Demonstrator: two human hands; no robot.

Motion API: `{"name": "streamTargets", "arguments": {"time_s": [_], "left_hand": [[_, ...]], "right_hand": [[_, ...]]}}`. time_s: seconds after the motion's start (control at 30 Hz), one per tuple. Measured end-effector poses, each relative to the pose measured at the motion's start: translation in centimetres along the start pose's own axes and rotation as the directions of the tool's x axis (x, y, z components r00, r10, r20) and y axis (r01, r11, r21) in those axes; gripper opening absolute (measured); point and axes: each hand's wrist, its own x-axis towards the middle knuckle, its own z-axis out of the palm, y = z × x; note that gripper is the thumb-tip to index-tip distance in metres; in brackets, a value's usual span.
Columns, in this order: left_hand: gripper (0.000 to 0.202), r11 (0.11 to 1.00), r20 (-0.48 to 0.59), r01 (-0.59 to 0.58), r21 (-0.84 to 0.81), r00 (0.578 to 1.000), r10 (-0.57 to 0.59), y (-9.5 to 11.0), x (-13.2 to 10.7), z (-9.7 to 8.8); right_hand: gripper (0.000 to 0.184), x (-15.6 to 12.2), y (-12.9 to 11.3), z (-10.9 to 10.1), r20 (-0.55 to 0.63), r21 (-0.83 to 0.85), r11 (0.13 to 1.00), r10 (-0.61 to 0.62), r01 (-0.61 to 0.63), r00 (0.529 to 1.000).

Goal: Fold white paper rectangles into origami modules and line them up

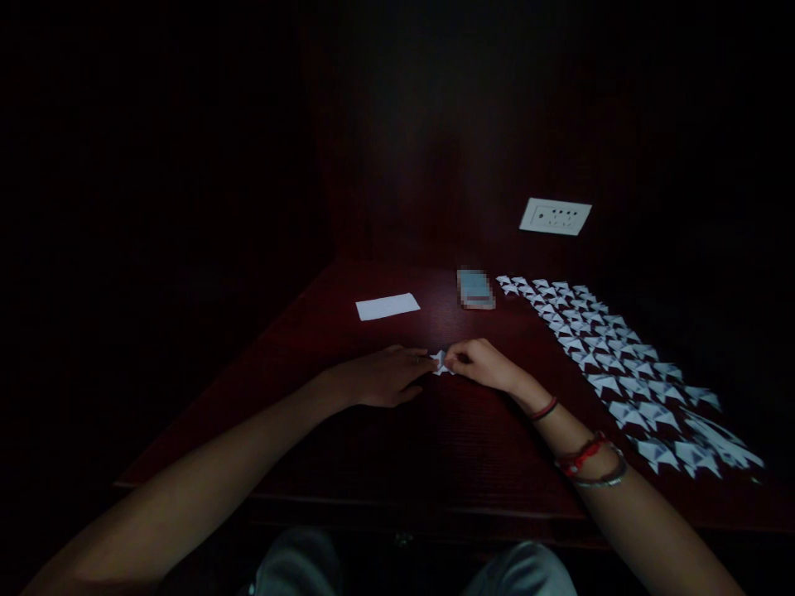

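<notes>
Left-hand grip [386, 377] and right-hand grip [486, 362] at a small white pointed folded-paper piece [443, 362] on the dark red counter [435, 459].
The first lies outstretched, the second curled; toward the back edge, a white paper rectangle [387, 307] and pixelated pale-blue rectangular object [474, 285]; toward the right edge, rows of white folded-paper shapes [657, 452].

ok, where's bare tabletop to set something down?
Free: near tabletop between forearms; patch bordered by white slip, left hand and left table edge; narrow gap between right hand and paper figures. Crowded: right side; centre, around small folded paper.
</notes>
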Motion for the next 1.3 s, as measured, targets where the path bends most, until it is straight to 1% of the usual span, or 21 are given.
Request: {"name": "streamTargets", "arguments": {"time_s": [0.17, 0.3, 0.53, 0.6, 0.7, 0.83, 0.9, 1.0, 1.13, 1.3], "left_hand": [[0.042, 1.0, 0.013, -0.025, -0.01, 1.0, 0.025, -0.1, 0.1, 0.0], [0.043, 0.999, 0.014, -0.045, -0.011, 0.999, 0.045, -0.3, 0.2, 0.1], [0.039, 1.0, -0.005, -0.028, 0.008, 1.0, 0.028, -0.3, 0.4, 0.3], [0.039, 0.999, -0.007, -0.027, 0.027, 1.0, 0.028, -0.3, 0.4, 0.3], [0.037, 0.998, -0.011, -0.013, 0.063, 1.0, 0.013, -0.1, 0.4, 0.5], [0.039, 0.994, -0.026, 0.045, 0.098, 0.999, -0.043, 0.2, 0.4, 0.9], [0.039, 0.992, -0.029, 0.073, 0.103, 0.997, -0.071, 0.2, 0.4, 1.1], [0.04, 0.99, -0.024, 0.092, 0.105, 0.996, -0.09, 0.4, 0.4, 1.0], [0.042, 0.991, -0.009, 0.092, 0.1, 0.996, -0.091, 0.5, 0.5, 0.8], [0.042, 0.992, 0.007, 0.095, 0.084, 0.995, -0.096, 0.4, 0.4, 0.6]], "right_hand": [[0.013, 0.0, 0.2, 0.1, -0.004, -0.002, 1.0, 0.022, -0.022, 1.0], [0.013, 0.0, 0.3, 0.2, -0.014, 0.004, 1.0, 0.01, -0.01, 1.0], [0.01, -0.2, 0.2, 0.5, -0.058, 0.045, 0.999, 0.002, 0.001, 0.998], [0.009, -0.3, 0.2, 0.6, -0.07, 0.052, 0.999, -0.014, 0.017, 0.997], [0.009, -0.3, 0.1, 0.7, -0.085, 0.018, 0.998, -0.052, 0.054, 0.995], [0.011, -0.7, -0.3, 0.4, -0.101, -0.063, 0.99, -0.129, 0.123, 0.987], [0.014, -1.0, -0.5, 0.0, -0.066, -0.103, 0.978, -0.191, 0.183, 0.979], [0.02, -1.6, -0.7, -0.5, 0.029, -0.167, 0.953, -0.25, 0.251, 0.968], [0.024, -1.8, -0.9, -1.1, 0.088, -0.236, 0.94, -0.233, 0.247, 0.969], [0.026, -2.0, -0.8, -1.5, 0.154, -0.208, 0.944, -0.225, 0.254, 0.962]]}}
